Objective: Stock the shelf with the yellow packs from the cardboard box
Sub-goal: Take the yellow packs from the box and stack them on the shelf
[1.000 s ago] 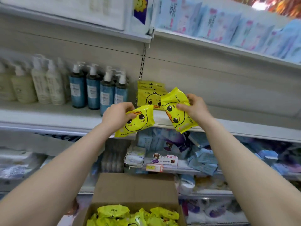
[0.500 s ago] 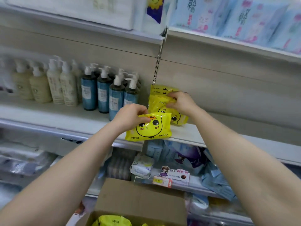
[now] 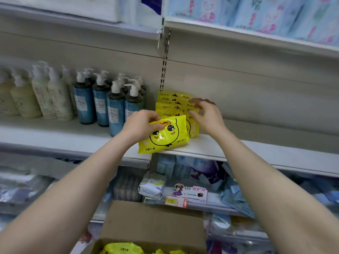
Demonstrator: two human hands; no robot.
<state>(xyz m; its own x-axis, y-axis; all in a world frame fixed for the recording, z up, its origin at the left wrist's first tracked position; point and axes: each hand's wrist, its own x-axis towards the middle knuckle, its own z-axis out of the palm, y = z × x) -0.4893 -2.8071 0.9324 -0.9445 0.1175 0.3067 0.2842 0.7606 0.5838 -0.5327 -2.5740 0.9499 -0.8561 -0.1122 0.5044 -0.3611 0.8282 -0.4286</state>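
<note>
While the left hand (image 3: 141, 123) pinches one yellow pack (image 3: 165, 137) by its top edge, that pack sits just in front of the row of standing packs (image 3: 172, 105). It is tilted and its duck face is upside down. The right hand (image 3: 207, 116) is at the row's right end, fingers bent against the packs; I cannot tell whether it grips one or only steadies them.

The shelf (image 3: 238, 149) under the row has little depth left in front of it, and the held pack's lower corner seems to hang past the lip. Let go there, I reckon it would slide off and drop towards the cardboard box (image 3: 152, 222) well below the row. A hard shove could topple the row backwards, or nudge it into the blue pump bottles (image 3: 117, 109) just left of it. If the pack goes in as it is, its print will read the wrong way up.
</note>
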